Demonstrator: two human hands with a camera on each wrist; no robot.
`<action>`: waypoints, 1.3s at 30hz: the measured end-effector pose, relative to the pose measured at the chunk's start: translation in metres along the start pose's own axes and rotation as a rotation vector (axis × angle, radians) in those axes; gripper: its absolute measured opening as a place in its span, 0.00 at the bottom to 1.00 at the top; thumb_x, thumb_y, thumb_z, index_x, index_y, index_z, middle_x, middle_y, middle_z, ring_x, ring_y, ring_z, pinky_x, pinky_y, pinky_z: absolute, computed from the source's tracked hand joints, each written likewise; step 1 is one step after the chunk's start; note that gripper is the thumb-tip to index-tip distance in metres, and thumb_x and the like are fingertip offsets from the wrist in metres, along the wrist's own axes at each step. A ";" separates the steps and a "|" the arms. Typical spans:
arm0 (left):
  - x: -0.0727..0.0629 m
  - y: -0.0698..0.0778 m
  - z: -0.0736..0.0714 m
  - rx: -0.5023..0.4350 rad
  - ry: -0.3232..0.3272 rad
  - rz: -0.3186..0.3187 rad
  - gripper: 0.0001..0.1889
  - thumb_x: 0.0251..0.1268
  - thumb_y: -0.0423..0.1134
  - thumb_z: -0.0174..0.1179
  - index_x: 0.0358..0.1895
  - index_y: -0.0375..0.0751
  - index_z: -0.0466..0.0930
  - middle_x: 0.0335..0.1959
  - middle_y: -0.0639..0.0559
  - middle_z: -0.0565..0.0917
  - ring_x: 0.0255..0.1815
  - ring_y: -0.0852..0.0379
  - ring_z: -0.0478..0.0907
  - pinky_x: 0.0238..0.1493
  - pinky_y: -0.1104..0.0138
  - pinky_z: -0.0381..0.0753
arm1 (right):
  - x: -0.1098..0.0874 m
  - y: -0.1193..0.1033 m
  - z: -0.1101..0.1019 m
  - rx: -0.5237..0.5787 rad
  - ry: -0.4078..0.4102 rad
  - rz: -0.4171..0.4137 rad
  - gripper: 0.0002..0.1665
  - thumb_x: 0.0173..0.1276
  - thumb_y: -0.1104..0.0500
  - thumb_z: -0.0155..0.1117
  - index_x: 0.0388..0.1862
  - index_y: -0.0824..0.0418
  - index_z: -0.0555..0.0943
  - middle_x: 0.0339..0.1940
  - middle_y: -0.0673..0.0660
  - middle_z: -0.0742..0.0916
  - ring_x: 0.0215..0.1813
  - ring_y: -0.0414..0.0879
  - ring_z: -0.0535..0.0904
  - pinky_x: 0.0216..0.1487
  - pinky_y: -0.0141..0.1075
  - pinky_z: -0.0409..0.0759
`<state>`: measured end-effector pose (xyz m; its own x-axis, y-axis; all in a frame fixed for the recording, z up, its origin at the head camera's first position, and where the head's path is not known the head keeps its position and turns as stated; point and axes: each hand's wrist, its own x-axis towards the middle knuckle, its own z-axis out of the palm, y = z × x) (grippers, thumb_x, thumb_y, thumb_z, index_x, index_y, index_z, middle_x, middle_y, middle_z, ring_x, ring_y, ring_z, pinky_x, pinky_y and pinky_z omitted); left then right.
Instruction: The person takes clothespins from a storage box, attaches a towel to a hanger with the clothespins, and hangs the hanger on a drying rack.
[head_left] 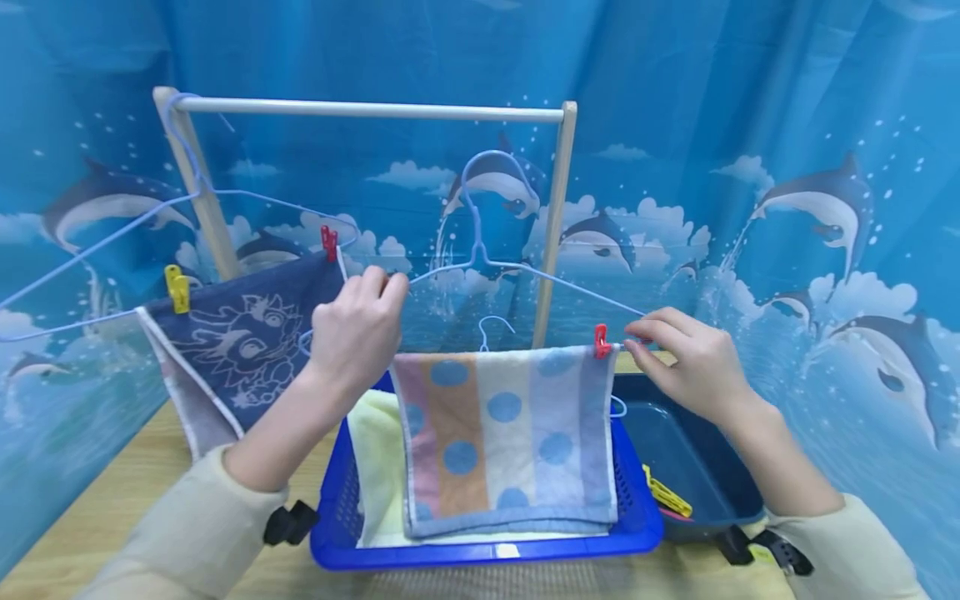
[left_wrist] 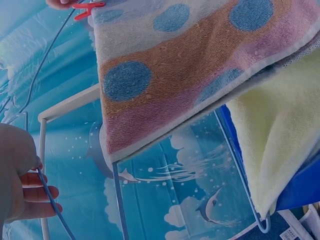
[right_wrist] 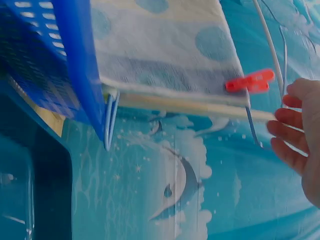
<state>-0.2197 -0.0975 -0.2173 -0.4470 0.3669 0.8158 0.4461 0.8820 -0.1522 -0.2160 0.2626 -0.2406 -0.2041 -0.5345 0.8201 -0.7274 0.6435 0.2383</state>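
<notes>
A striped towel with blue dots (head_left: 504, 433) hangs folded over the lower bar of a light blue clothes hanger (head_left: 477, 242). One red clothespin (head_left: 602, 342) clips its right top corner. My left hand (head_left: 358, 329) grips the hanger's left arm, and in the left wrist view its fingers (left_wrist: 40, 195) curl round the wire. At the other end, my right hand (head_left: 693, 362) pinches the hanger's right corner just beside the clothespin. In the right wrist view the remaining fingers (right_wrist: 290, 135) are spread loosely.
A blue basket (head_left: 480, 557) below holds a pale yellow towel (head_left: 378, 467) and hangers. Right of it, a dark basin (head_left: 675, 433) contains yellow clothespins (head_left: 666, 493). On the left, a navy towel (head_left: 255, 333) hangs clipped to another hanger on the rack (head_left: 375, 109).
</notes>
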 end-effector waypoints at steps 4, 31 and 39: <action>-0.001 -0.001 0.000 0.005 0.000 -0.003 0.11 0.53 0.25 0.59 0.41 0.32 0.77 0.34 0.39 0.77 0.29 0.44 0.77 0.16 0.57 0.77 | -0.009 0.008 -0.010 0.020 -0.116 0.140 0.16 0.69 0.53 0.53 0.28 0.62 0.82 0.22 0.50 0.82 0.21 0.38 0.74 0.20 0.32 0.74; -0.001 -0.002 -0.001 -0.008 -0.004 -0.006 0.10 0.52 0.24 0.58 0.40 0.32 0.77 0.33 0.39 0.77 0.28 0.43 0.77 0.14 0.57 0.77 | -0.042 0.036 -0.004 0.343 -1.016 0.607 0.06 0.66 0.62 0.56 0.35 0.60 0.81 0.24 0.46 0.79 0.24 0.38 0.70 0.26 0.34 0.72; -0.002 0.001 0.002 -0.014 -0.011 0.007 0.09 0.53 0.25 0.59 0.40 0.32 0.77 0.33 0.39 0.77 0.27 0.44 0.77 0.13 0.58 0.76 | -0.052 0.036 0.012 0.296 -1.093 0.562 0.03 0.62 0.60 0.61 0.33 0.58 0.81 0.26 0.45 0.81 0.28 0.37 0.74 0.30 0.35 0.75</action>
<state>-0.2196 -0.0968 -0.2204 -0.4526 0.3764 0.8084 0.4596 0.8753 -0.1502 -0.2399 0.3067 -0.2809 -0.8624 -0.4918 -0.1201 -0.4546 0.8567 -0.2439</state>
